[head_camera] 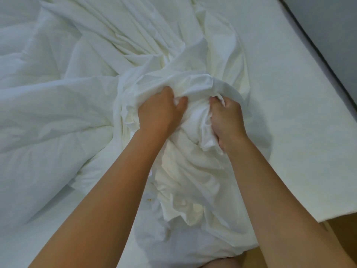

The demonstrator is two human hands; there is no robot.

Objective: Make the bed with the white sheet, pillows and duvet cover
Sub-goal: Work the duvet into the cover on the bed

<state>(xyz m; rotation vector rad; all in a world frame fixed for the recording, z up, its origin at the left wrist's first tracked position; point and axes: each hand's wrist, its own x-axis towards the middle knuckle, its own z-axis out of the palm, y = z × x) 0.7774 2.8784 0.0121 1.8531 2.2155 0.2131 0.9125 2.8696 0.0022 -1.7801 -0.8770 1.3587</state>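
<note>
The crumpled white cotton sheet (193, 78) lies bunched on the bare white mattress (289, 93), its long folds running from the upper left toward the near edge, where the left hand (160, 113) and right hand (226, 120) both clutch gathered fabric.

bunched sheet (185, 89) on mattress (289, 93), duvet (38, 113) left.

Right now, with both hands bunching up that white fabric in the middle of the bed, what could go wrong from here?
1. The left hand and right hand grip the bunched white fabric in a tight wad, so its corners could be hard to find and it may be spread the wrong way round.
2. Its lower end hangs past the mattress edge and could drag on the floor.
3. Pulling may drag the crumpled duvet beside it along.
</note>
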